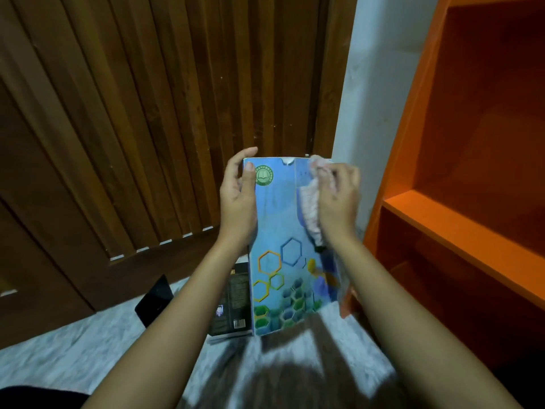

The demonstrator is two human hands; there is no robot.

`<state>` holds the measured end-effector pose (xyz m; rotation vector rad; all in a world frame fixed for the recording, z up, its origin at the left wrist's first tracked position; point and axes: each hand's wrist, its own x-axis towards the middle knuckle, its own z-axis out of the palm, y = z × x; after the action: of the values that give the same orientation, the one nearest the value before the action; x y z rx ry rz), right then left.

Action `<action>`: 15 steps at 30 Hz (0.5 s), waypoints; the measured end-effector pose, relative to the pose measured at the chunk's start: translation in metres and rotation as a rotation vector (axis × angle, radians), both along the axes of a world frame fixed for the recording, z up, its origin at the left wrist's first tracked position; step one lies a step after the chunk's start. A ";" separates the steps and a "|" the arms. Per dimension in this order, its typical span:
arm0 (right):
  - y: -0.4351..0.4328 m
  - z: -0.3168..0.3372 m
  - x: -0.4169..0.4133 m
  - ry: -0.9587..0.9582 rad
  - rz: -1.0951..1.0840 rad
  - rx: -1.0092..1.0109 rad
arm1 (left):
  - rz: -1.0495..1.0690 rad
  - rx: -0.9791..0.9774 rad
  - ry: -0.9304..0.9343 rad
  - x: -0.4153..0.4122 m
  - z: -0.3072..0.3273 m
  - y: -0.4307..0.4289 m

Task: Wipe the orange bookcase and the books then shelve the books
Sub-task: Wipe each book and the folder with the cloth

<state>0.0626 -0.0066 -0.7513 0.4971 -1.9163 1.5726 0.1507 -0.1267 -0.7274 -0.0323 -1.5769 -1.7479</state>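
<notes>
**A:** How far along is it?

**B:** About midway, I'd say. The left hand [237, 199] grips the blue book [280, 261] by its upper left edge, thumb on the cover and fingers curled behind. It holds the book upright in front of the person. The right hand [339, 196] clutches a pink cloth [312, 211] and presses it to the right side of the cover, near the top. So this book is being wiped.

**A:** What's left?

**B:** A dark book [233, 302] lies on the floor just left of the blue one, and I cannot tell whether it has been wiped. The bookcase [442, 228] stands at the far right, just beside the blue book. I see no books on the shelves in view, so the shelving looks wholly undone. Whether the bookcase has been wiped, I cannot say.

**A:** And the floor, the room?

**B:** A brown slatted door [132, 113] fills the left. A flat black thing [154, 299] sits near the foot of it, on a pale shaggy rug [73, 358]. A strip of white wall [362, 84] runs between the door and the bookcase.
</notes>
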 end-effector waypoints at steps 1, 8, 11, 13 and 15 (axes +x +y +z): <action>0.008 0.000 -0.010 -0.093 -0.022 -0.035 | -0.020 0.005 0.002 0.002 0.002 0.001; -0.012 0.003 0.041 0.185 0.179 0.047 | 0.010 -0.040 0.012 -0.008 -0.001 0.019; -0.009 -0.014 0.045 0.263 0.221 0.103 | -0.003 -0.051 0.031 -0.008 -0.001 0.017; 0.006 -0.026 0.022 0.098 0.100 -0.043 | -0.043 -0.021 0.035 -0.007 -0.002 0.014; 0.019 -0.035 0.002 -0.128 -0.012 -0.168 | -0.064 -0.001 0.031 -0.003 -0.001 0.013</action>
<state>0.0642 0.0126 -0.7864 0.3194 -1.8548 1.7768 0.1473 -0.1134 -0.7287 -0.1104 -1.5696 -1.7875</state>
